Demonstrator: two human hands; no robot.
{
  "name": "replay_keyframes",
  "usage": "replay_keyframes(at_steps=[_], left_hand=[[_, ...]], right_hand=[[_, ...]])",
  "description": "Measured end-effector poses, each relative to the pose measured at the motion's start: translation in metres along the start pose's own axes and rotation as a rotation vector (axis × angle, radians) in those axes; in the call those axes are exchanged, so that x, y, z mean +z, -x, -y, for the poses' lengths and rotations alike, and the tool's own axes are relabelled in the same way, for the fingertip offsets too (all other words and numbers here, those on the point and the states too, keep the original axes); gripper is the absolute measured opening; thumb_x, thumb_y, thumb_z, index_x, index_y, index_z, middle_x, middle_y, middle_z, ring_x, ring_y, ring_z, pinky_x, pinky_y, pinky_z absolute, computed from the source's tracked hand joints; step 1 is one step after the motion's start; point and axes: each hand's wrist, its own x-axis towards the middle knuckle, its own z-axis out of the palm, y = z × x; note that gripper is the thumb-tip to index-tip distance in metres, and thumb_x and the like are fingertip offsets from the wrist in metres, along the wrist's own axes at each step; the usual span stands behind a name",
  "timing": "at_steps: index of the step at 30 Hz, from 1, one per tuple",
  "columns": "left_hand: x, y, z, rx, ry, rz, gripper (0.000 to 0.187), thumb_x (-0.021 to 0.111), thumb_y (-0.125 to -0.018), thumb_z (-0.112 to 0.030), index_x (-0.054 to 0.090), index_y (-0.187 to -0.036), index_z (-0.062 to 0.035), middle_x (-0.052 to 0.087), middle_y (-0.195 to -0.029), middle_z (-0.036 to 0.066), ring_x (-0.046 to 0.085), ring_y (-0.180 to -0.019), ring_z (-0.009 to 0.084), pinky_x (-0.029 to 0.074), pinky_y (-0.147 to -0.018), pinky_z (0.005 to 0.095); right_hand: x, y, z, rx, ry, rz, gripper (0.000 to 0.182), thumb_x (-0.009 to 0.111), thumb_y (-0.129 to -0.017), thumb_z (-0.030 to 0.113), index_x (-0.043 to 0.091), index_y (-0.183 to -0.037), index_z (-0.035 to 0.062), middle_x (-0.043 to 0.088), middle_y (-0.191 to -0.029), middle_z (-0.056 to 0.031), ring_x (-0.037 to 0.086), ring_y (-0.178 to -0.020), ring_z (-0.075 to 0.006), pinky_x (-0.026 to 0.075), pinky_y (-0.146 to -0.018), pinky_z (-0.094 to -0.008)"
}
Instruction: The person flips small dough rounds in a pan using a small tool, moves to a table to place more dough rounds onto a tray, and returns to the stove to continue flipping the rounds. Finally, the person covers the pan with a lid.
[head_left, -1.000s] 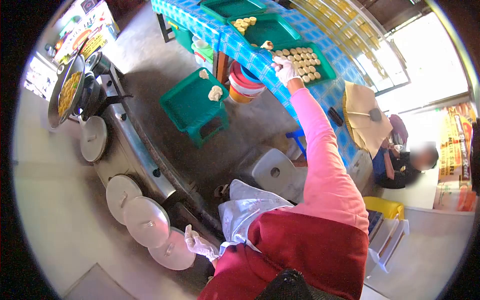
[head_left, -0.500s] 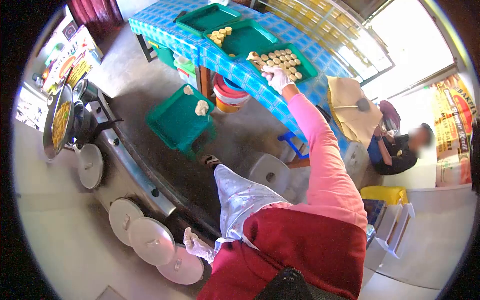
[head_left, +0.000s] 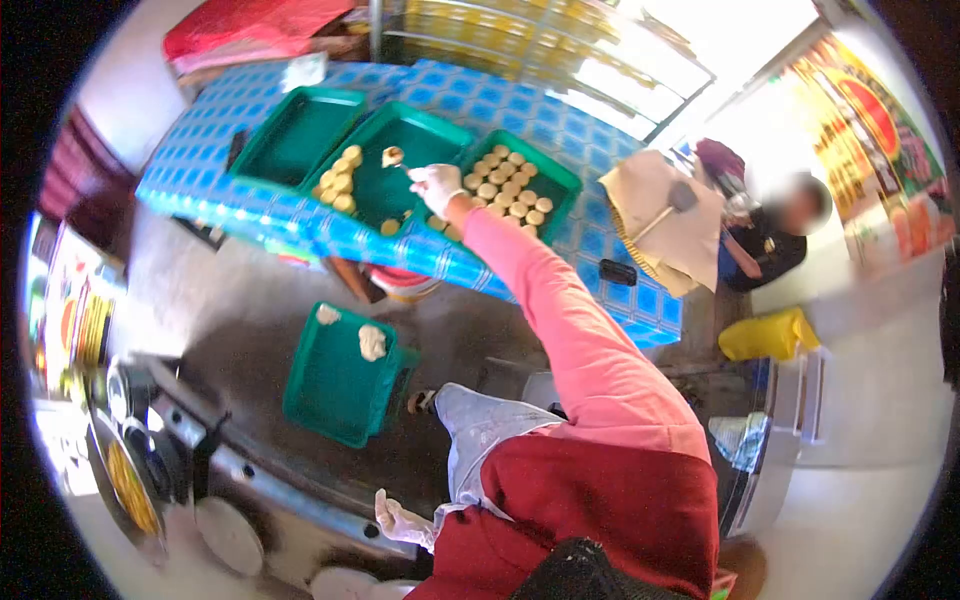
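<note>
My right hand (head_left: 437, 188), in a clear glove, reaches over the blue checked table and is closed on a thin-handled utensil. At the utensil's far end sits a pale lump with a brown patch (head_left: 392, 157), over the middle green tray (head_left: 430, 128). Pale round dough pieces (head_left: 342, 182) are bunched at that tray's left end. Several rows of similar rounds (head_left: 497, 178) fill the right green tray (head_left: 563, 190), just beside my wrist. Low near my apron, my left hand (head_left: 405, 522), also gloved, is open with nothing in it, close to the stove edge.
A third green tray (head_left: 300, 135) stands at the table's left. Below, another green tray (head_left: 335, 385) bears two pale dough lumps. A pan of yellow food (head_left: 128, 485) is on the stove at left. Brown paper (head_left: 650, 200) lies at right, near a seated person (head_left: 775, 245).
My right hand has moved left from the right tray to the middle tray, carrying the utensil and pale lump. The view has swung, showing more of the table. My left hand stays low.
</note>
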Motion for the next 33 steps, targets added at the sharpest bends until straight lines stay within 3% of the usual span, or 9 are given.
replay_keyframes(at_steps=[2, 3, 6, 10, 13, 15, 21, 27, 33], left_hand=[[0.024, -0.021, -0.009, -0.024, -0.026, 0.105, 0.03, 0.064, -0.081, -0.011, 0.074, -0.104, 0.0057, 0.074, -0.106, 0.014, 0.062, -0.086, 0.018, 0.047, -0.076, 0.0293], [0.038, -0.03, -0.025, -0.038, -0.019, 0.175, 0.032, 0.064, -0.082, -0.008, 0.071, -0.109, 0.0071, 0.072, -0.11, 0.014, 0.057, -0.083, 0.0154, 0.043, -0.074, 0.0278], [0.067, -0.055, -0.028, -0.016, -0.054, 0.222, 0.036, 0.063, -0.082, -0.005, 0.069, -0.115, 0.0073, 0.07, -0.111, 0.011, 0.05, -0.078, 0.0126, 0.039, -0.071, 0.0261], [0.077, -0.078, -0.024, -0.02, -0.031, 0.216, 0.035, 0.062, -0.082, -0.006, 0.071, -0.114, 0.0049, 0.07, -0.105, 0.008, 0.05, -0.077, 0.012, 0.039, -0.071, 0.0257], [0.072, -0.083, -0.026, -0.053, -0.068, 0.217, 0.034, 0.063, -0.082, -0.007, 0.073, -0.112, 0.0041, 0.071, -0.109, 0.01, 0.054, -0.083, 0.0153, 0.042, -0.076, 0.0281], [0.069, -0.08, -0.032, -0.088, -0.139, 0.196, 0.033, 0.062, -0.082, -0.006, 0.073, -0.111, 0.0036, 0.071, -0.109, 0.01, 0.057, -0.089, 0.0171, 0.043, -0.079, 0.0292], [0.041, -0.066, 0.019, -0.038, -0.015, 0.202, 0.029, 0.061, -0.085, -0.002, 0.073, -0.111, 0.0037, 0.071, -0.111, 0.012, 0.061, -0.095, 0.0189, 0.047, -0.085, 0.031], [0.017, -0.018, 0.016, -0.055, -0.012, 0.175, 0.028, 0.06, -0.086, -0.004, 0.073, -0.111, 0.0046, 0.072, -0.109, 0.013, 0.063, -0.097, 0.0206, 0.048, -0.088, 0.0317], [-0.021, 0.051, 0.028, -0.043, 0.032, 0.117, 0.028, 0.06, -0.088, -0.005, 0.072, -0.111, 0.0056, 0.072, -0.107, 0.014, 0.065, -0.098, 0.0222, 0.049, -0.091, 0.0325]], right_hand=[[0.026, -0.021, -0.012, 0.048, 0.1, -0.033, 0.011, 0.069, -0.08, 0.016, 0.07, -0.076, 0.0059, 0.061, -0.063, -0.0133, 0.062, -0.058, -0.0273, 0.047, -0.054, -0.0429], [0.02, -0.042, 0.01, 0.82, -0.47, -0.008, 0.01, 0.067, -0.08, 0.015, 0.068, -0.073, 0.008, 0.062, -0.068, -0.016, 0.064, -0.065, -0.0325, 0.049, -0.06, -0.0456], [0.017, -0.049, 0.007, 0.415, 0.024, -0.123, 0.008, 0.064, -0.085, 0.016, 0.066, -0.088, 0.009, 0.066, -0.088, -0.0177, 0.065, -0.086, -0.0389, 0.05, -0.072, -0.0497], [-0.006, -0.056, 0.018, 0.403, 0.01, -0.246, 0.009, 0.063, -0.087, 0.014, 0.068, -0.093, 0.0081, 0.067, -0.087, -0.0182, 0.065, -0.082, -0.0392, 0.05, -0.072, -0.0469], [-0.024, -0.049, 0.031, 0.617, -0.316, -0.191, 0.016, 0.066, -0.086, 0.015, 0.073, -0.099, 0.0082, 0.068, -0.084, -0.0191, 0.065, -0.076, -0.0341, 0.05, -0.069, -0.0422], [-0.016, -0.034, 0.036, 0.652, -0.714, -0.213, 0.028, 0.071, -0.086, 0.019, 0.075, -0.108, 0.0023, 0.071, -0.081, -0.0096, 0.061, -0.065, -0.0141, 0.046, -0.056, -0.0292], [-0.066, 0.018, 0.155, 0.834, -1.541, 0.378, 0.031, 0.072, -0.09, 0.023, 0.072, -0.111, 0.0, 0.068, -0.081, -0.0072, 0.055, -0.057, -0.0076, 0.042, -0.048, -0.0209], [-0.043, 0.128, 0.277, 0.679, -1.632, 1.185, 0.032, 0.07, -0.091, 0.026, 0.071, -0.11, 0.001, 0.069, -0.08, -0.0073, 0.056, -0.056, -0.0092, 0.042, -0.048, -0.0246], [-0.092, 0.263, 0.384, 0.52, -1.569, 1.582, 0.026, 0.078, -0.081, 0.026, 0.076, -0.095, 0.0034, 0.068, -0.073, -0.0041, 0.054, -0.057, -0.0079, 0.037, -0.048, -0.0255]])
